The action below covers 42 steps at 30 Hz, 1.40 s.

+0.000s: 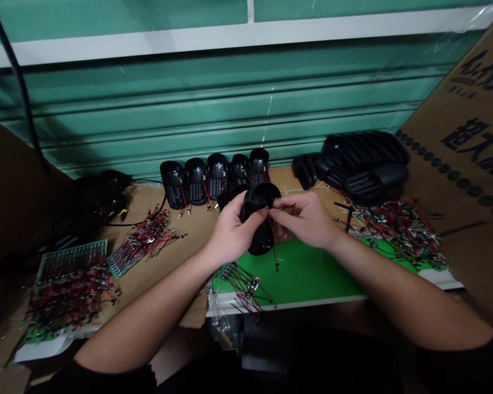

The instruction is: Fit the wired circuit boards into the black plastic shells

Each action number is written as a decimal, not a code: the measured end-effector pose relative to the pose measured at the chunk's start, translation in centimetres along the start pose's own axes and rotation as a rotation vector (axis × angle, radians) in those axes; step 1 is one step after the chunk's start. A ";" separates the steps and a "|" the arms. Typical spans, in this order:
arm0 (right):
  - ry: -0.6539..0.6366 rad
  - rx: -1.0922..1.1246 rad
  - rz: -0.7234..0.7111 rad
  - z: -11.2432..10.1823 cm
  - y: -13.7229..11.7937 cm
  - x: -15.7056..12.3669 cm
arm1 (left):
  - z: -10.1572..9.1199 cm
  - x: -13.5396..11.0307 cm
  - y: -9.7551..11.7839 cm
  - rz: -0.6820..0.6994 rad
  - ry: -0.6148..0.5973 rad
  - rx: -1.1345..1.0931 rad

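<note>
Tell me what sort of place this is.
Likely a small electronics assembly bench: a row of black housings before the green wall, a heap of wired parts at right, and another housing held in the left hand.

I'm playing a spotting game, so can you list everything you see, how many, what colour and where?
Held casing: one, black, centre
Row of casings: five, black, centre back; another partly hidden in front
Stacked shells: too overlapped to count, black, right back
Wired parts: four heaps, red and black wires, two left, one centre front, one right
Circuit-board panels: at least two, green, left
Mat: one, green, centre front
Cardboard sheet: count unclear, brown, left and back
Printed cardboard: one, brown, black writing, right
Slatted wall: one, green, background
Rail: one, white, top
Thick cable: one, black, upper left
Sleeves: two, black, bottom corners
Left hand: one, bare, gripping the casing
Right hand: one, bare, fingertips at its wires
</note>
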State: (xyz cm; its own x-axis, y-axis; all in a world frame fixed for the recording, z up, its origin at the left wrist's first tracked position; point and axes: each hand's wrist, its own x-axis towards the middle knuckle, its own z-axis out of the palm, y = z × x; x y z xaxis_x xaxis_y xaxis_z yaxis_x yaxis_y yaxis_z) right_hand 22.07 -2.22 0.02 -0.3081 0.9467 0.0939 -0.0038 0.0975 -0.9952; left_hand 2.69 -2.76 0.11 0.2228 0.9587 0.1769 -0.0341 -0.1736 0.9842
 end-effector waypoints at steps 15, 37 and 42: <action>0.000 -0.097 0.001 -0.1 -0.5 -0.1 | 0.0 0.3 -0.2 -0.071 -0.028 -0.092; 0.040 -0.466 0.441 -4.6 1.1 3.7 | -3.2 2.6 -0.3 0.215 0.388 0.079; -0.012 -0.380 0.452 -4.2 1.1 3.9 | -2.9 2.3 -0.2 0.177 0.354 0.092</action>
State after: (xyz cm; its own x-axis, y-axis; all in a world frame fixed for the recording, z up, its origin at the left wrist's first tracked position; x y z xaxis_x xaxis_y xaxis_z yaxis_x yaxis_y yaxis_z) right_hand 24.85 2.87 -0.63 -0.2108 0.9167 -0.3395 0.4712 -0.2091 -0.8569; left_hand 0.39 0.16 0.35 -0.1286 0.9275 0.3509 0.0492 -0.3474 0.9364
